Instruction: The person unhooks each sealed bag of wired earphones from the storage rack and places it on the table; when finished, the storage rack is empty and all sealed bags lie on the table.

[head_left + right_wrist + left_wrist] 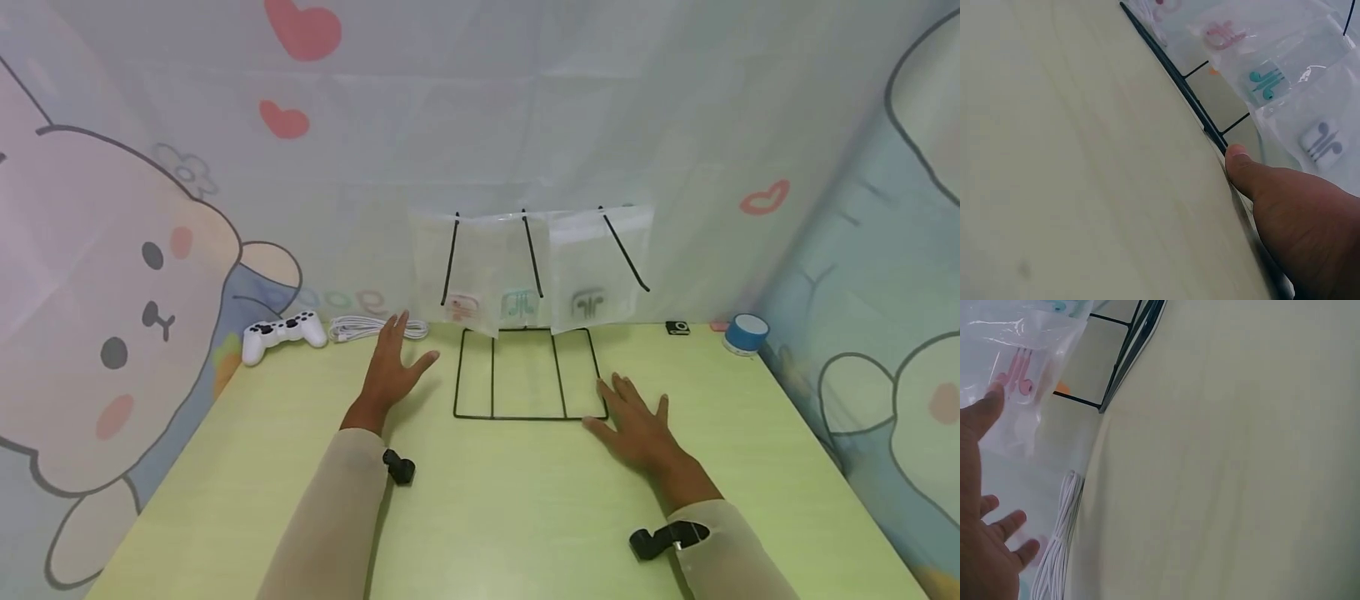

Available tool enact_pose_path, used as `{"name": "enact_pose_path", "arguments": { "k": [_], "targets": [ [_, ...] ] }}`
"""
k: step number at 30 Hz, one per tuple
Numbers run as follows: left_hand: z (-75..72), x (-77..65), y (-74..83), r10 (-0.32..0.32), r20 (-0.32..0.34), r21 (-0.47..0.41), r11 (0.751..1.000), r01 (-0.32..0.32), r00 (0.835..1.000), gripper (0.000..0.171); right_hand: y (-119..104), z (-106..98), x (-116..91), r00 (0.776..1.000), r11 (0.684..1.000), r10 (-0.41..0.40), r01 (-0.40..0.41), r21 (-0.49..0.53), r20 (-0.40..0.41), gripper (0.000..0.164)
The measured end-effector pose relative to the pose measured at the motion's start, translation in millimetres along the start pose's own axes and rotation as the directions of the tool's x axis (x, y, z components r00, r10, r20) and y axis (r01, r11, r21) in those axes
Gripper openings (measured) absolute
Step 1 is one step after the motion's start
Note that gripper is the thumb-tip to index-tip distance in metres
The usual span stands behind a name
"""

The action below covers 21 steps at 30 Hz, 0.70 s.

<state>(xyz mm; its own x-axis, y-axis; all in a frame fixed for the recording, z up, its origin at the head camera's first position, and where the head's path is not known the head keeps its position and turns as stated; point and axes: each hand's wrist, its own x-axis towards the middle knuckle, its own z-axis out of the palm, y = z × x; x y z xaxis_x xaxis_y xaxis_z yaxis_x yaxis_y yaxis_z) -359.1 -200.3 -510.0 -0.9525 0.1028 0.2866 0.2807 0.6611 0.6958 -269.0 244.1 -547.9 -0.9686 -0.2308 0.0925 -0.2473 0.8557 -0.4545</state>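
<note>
A black wire display rack (522,418) stands at the back of the table, with three prongs slanting up behind its flat base. Hanging on the prongs are clear plastic bags of earphones: a pink pair (1017,378) on the left, a teal pair (1266,82) in the middle, a grey pair (588,304) on the right. My left hand (392,372) is spread out left of the rack, fingers overlapping a coiled white cable (356,327) in the head view and holding nothing. My right hand (640,429) has its fingers spread, with thumb and fingertips right at the rack's front right corner.
A white game controller (283,335) lies at the back left of the light green table (510,517). At the back right are a small black square object (677,328), a small pink object (719,327) and a blue-and-white cylinder (746,334). A printed curtain hangs close behind the rack.
</note>
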Motion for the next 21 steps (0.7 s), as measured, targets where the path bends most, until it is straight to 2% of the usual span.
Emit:
{"name": "enact_pose_path", "arguments": {
  "k": [3,5,10,15,21],
  "targets": [
    [1.9,8.8,-0.6,0.041,-0.049,-0.108,0.993,-0.046,0.998,0.086,-0.7,-0.1,-0.4,1.0,1.0,-0.009,0.009,-0.007,-0.011,0.083],
    [2.2,13.7,-0.3,0.051,-0.075,-0.195,0.979,-0.065,0.996,0.076,-0.1,0.0,-0.6,1.0,1.0,-0.014,0.014,-0.015,-0.014,0.082],
    [-2.2,25.8,4.0,0.02,-0.078,-0.366,0.929,-0.047,0.997,0.063,2.9,0.1,-0.8,0.999,0.999,-0.027,0.026,-0.021,-0.021,0.077],
    [-13.7,40.8,14.9,0.027,-0.025,-0.42,0.907,-0.035,0.999,0.062,5.5,0.4,-1.5,1.0,1.0,-0.025,0.025,-0.014,-0.016,0.071],
    [-22.6,56.9,20.3,0.021,0.037,-0.399,0.917,-0.005,0.999,0.058,7.2,3.1,-0.5,0.999,1.0,-0.031,0.031,-0.003,-0.013,0.069]
  ]
}}
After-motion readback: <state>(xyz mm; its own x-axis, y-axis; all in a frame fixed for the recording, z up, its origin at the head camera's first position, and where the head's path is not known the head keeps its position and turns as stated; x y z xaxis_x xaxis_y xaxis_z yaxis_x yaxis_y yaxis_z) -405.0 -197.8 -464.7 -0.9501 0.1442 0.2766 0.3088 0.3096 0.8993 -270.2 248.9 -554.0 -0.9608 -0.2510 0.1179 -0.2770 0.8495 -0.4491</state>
